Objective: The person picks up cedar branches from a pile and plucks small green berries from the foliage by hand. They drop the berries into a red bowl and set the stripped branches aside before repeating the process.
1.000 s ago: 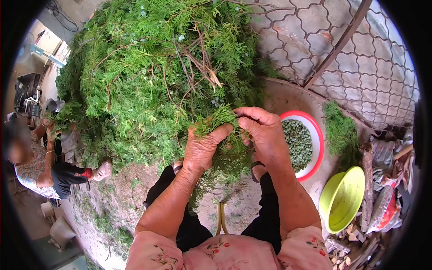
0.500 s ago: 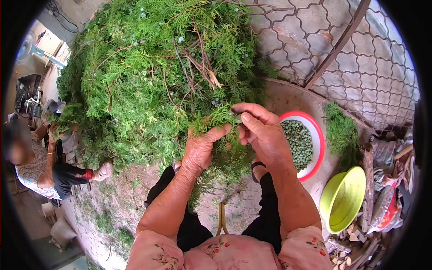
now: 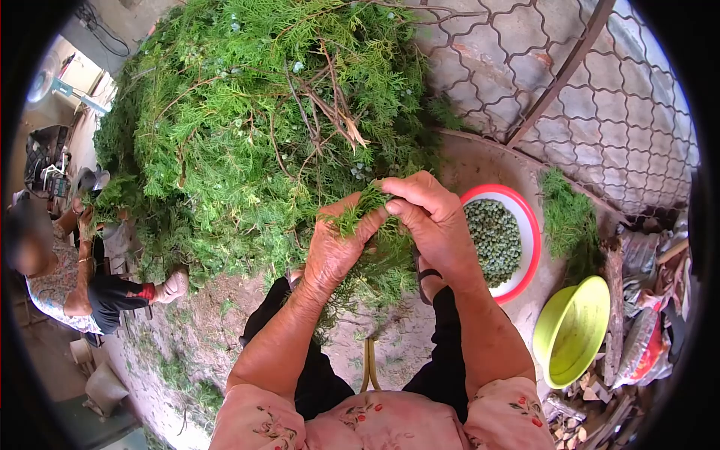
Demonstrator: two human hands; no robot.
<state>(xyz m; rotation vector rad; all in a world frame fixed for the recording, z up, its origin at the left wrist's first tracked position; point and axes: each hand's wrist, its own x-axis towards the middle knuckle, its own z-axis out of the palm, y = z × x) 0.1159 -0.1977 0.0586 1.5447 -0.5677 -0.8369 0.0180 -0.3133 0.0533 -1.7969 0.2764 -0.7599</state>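
We had a leafy green sprig [image 3: 351, 219] raised in front of us, above the floor [image 3: 225, 322]. Our left hand [image 3: 331, 246] had its grip wrapped around the sprig, some foliage hanging below it. Our right hand [image 3: 442, 232] met it from the other side, its grip a pinch of thumb and forefinger at the sprig's edge; what else lay between those fingertips was too small for us to tell.

Just beyond both hands we saw a large heap of cut branches [image 3: 225, 142], dotted with pale bluish cones [image 3: 298, 67] and crossed by bare twigs [image 3: 352, 131]. To the right of our right hand stood a white basin with a red rim [image 3: 535, 240], holding many small green cones [image 3: 491, 244]. Farther right we had loose greenery [image 3: 566, 214] on the floor, then a yellow-green tub [image 3: 574, 330] near a log [image 3: 613, 307] and plastic bags [image 3: 645, 345]. Wire mesh [image 3: 622, 121] ran behind. At the left, another person [image 3: 64, 289] sat by the heap, handling greenery.
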